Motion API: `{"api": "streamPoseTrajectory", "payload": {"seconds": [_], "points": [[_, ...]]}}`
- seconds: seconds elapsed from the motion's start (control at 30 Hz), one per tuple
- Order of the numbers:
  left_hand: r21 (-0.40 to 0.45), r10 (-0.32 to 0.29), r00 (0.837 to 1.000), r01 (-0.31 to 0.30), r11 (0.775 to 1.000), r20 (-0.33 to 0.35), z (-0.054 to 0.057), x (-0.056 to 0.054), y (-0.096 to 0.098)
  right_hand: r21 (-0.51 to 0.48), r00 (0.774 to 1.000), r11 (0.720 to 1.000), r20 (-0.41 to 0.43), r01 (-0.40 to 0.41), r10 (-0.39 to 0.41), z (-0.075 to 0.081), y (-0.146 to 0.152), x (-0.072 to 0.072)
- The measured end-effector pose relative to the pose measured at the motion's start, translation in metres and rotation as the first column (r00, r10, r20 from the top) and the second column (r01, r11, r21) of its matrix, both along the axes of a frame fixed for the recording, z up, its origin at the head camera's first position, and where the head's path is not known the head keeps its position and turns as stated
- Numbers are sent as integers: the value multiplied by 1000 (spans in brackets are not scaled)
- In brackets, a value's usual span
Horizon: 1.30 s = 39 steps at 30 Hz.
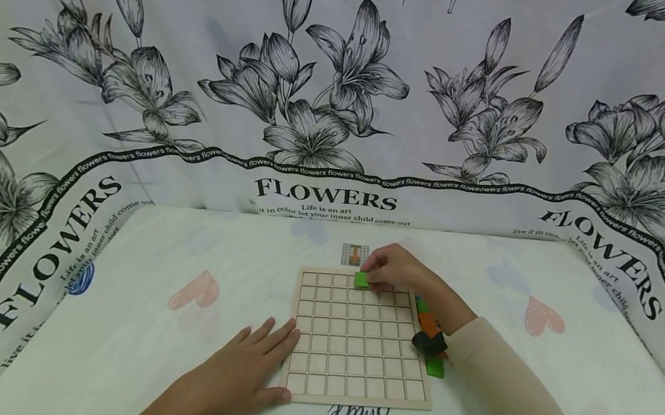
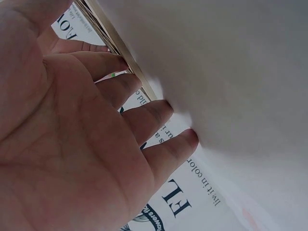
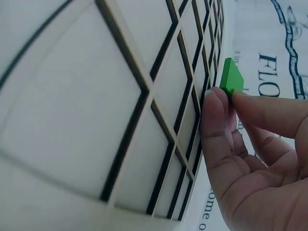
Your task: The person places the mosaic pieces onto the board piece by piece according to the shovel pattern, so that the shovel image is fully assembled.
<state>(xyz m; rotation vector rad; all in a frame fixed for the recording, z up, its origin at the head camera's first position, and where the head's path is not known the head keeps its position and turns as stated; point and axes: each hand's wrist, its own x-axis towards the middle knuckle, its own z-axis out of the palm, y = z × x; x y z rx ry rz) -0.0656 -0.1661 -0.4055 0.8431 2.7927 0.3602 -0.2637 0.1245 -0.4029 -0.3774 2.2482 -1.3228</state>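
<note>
A square wooden grid board (image 1: 359, 347) lies flat, its cells bare where they show. At its far edge my right hand (image 1: 394, 269) pinches a green square tile (image 3: 232, 78) between thumb and fingertips. In the head view that green tile overlaps a top-row cell right of the middle. My left hand (image 1: 249, 369) lies spread beside the board's left side, fingertips and thumb at its edge. The left wrist view shows the palm of this hand (image 2: 91, 120) with straight fingers and the board's thin edge (image 2: 120, 45) beyond.
Black tiles (image 1: 429, 344), orange tiles (image 1: 428, 323) and a green tile (image 1: 435, 367) lie heaped along the board's right side, partly under the right forearm. Behind the board is a small printed grid card (image 1: 354, 255) with an orange figure. A flower-printed curtain (image 1: 345, 99) hangs at the back.
</note>
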Motion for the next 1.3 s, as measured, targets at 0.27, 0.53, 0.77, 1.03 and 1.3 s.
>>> {"api": "streamPoseTrajectory", "payload": {"seconds": [0.27, 0.53, 0.77, 1.03, 1.3], "points": [[-12, -8, 1000, 7, 1000, -9, -2, -1, -1, 10, 1000, 1000, 8, 19, -19, 3, -20, 1], [-14, -4, 1000, 4, 1000, 3, -3, -1, -1, 54, 999, 998, -38, 9, -7, 3, -32, 0], [-5, -3, 1000, 3, 1000, 5, -3, -1, -2, 98, 999, 995, -38, 3, 0, 1, -42, 2], [-12, 2, 1000, -2, 1000, 19, -2, 0, -2, 159, 981, 987, -184, -29, 58, -4, -41, 10], [-3, 3, 1000, -3, 1000, 18, -1, 0, -1, 233, 929, 972, -359, -7, 93, -6, -44, 17]]}}
